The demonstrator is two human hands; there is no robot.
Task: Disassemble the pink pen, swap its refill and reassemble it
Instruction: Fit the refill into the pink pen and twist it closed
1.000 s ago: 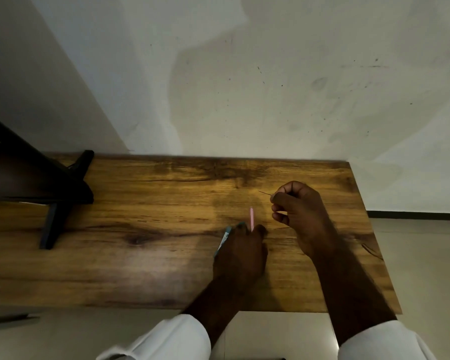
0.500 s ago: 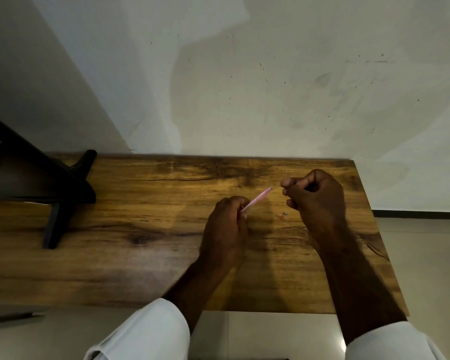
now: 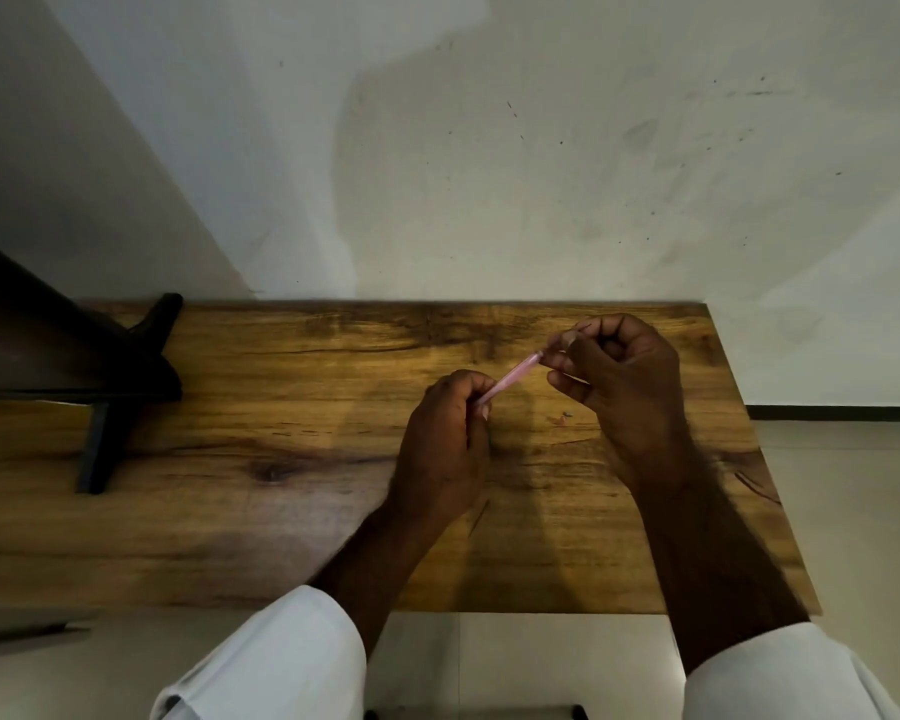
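Note:
My left hand [image 3: 445, 439] grips the lower end of the pink pen barrel [image 3: 510, 379], which slants up to the right above the wooden table [image 3: 281, 459]. My right hand [image 3: 619, 387] has its fingers curled, with thumb and forefinger pinching at the barrel's upper tip; what they pinch is too small to make out. A thin refill seems to lie across the right fingers. A few tiny pen parts [image 3: 564, 418] lie on the table between my hands.
A black stand [image 3: 100, 387] with angled legs occupies the table's left end. The white wall rises right behind the table. The table's right edge lies close to my right forearm, with pale floor beyond.
Both hands rose off the table. The left hand tilted the pink barrel from upright to slanting right, and the right hand closed in on its tip.

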